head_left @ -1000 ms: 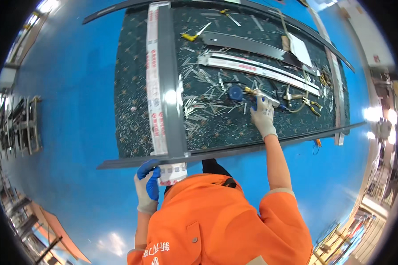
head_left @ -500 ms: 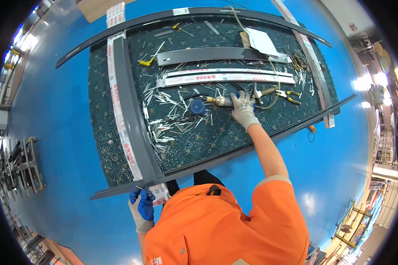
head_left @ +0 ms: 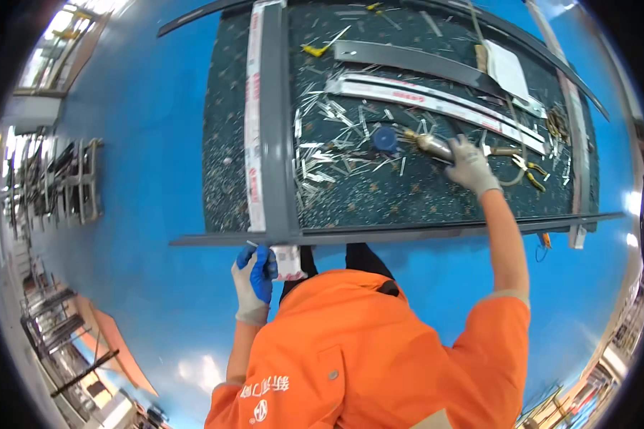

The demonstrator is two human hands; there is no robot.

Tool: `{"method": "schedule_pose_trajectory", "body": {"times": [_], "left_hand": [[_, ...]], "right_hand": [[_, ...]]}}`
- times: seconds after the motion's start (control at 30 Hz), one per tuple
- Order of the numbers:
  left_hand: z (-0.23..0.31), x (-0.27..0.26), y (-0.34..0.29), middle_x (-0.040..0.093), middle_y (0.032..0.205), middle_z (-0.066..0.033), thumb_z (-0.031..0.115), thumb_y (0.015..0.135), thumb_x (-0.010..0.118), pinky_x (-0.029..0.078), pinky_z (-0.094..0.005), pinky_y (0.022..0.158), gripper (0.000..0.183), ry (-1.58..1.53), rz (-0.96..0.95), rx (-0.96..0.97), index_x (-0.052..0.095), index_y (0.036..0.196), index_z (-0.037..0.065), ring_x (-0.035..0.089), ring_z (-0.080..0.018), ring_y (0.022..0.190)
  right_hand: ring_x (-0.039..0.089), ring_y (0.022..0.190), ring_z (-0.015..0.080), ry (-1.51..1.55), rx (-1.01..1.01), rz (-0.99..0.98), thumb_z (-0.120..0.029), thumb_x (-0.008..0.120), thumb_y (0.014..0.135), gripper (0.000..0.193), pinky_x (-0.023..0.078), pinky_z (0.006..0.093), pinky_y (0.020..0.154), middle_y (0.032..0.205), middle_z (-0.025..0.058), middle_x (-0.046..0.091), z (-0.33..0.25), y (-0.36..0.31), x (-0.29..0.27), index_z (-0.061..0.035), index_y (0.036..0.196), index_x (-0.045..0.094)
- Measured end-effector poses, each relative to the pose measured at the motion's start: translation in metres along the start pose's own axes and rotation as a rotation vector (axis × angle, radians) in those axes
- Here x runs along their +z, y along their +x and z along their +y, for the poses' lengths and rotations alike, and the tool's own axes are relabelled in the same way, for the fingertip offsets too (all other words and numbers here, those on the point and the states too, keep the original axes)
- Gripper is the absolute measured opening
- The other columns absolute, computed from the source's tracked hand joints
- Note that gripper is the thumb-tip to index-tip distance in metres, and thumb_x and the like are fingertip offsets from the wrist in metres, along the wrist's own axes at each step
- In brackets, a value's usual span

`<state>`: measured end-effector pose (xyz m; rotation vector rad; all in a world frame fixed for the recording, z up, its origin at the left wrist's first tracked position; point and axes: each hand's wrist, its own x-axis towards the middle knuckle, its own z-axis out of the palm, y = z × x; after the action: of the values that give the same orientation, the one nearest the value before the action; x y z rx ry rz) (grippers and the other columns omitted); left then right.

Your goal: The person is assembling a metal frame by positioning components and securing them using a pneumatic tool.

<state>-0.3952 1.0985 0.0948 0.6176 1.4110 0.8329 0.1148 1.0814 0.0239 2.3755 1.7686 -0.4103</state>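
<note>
My right hand, in a pale glove, is closed around the end of a silver cylindrical air tool with a brass-coloured fitting, lying on the dark green patterned cloth. A round blue container sits beside the fitting. My left hand, in a white glove with blue palm and fingers, is pinched shut at the near left corner of a grey metal frame. A small thin piece shows at its fingertips, too small to name. The frame's near bar runs just ahead of that hand.
Silver slivers lie scattered over the cloth. Past the tool are a white wrapped strip, a grey flat profile and white paper. Yellow-handled pliers lie right of my right hand. Racks stand at the left on the blue floor.
My view has turned, so the frame and cloth appear straighter and farther right. My right hand stays on the air tool; my left hand stays pinched by the frame corner.
</note>
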Motion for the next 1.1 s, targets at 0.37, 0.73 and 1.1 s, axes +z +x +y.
{"method": "schedule_pose_trajectory", "body": {"times": [0.37, 0.73, 1.1], "left_hand": [[-0.002, -0.006, 0.022, 0.064, 0.076, -0.0065, 0.012, 0.095, 0.067, 0.042, -0.0227, 0.053, 0.012, 0.107, -0.38, -0.157, 0.067, 0.097, 0.001, 0.055, -0.011, 0.059], [0.034, -0.059, 0.067, 0.064, 0.076, -0.0063, 0.019, 0.099, 0.064, 0.044, -0.0243, 0.055, 0.02, -0.024, -0.611, -0.126, 0.068, 0.103, 0.0, 0.055, -0.0116, 0.061], [0.009, -0.084, 0.062, 0.066, 0.083, -0.0063, 0.027, 0.103, 0.059, 0.046, -0.0231, 0.061, 0.028, -0.012, -0.759, -0.4, 0.068, 0.109, 0.001, 0.059, -0.0129, 0.069]], "right_hand": [[0.068, 0.09, 0.0416, 0.302, 0.065, 0.091, -0.017, 0.077, 0.069, 0.05, 0.056, 0.047, 0.08, 0.117, 0.0183, 0.061, -0.067, -0.154, -0.07, -0.0049, 0.114, 0.058], [0.071, 0.089, 0.0376, -0.02, 0.086, 0.174, -0.022, 0.077, 0.071, 0.047, 0.056, 0.0473, 0.077, 0.116, 0.0163, 0.064, -0.151, -0.042, 0.048, -0.0082, 0.113, 0.061], [0.063, 0.09, 0.0276, 0.955, -0.276, 0.58, -0.014, 0.084, 0.07, 0.049, 0.053, 0.0353, 0.082, 0.11, 0.0104, 0.065, -0.4, -0.183, 0.039, -0.0118, 0.117, 0.068]]}}
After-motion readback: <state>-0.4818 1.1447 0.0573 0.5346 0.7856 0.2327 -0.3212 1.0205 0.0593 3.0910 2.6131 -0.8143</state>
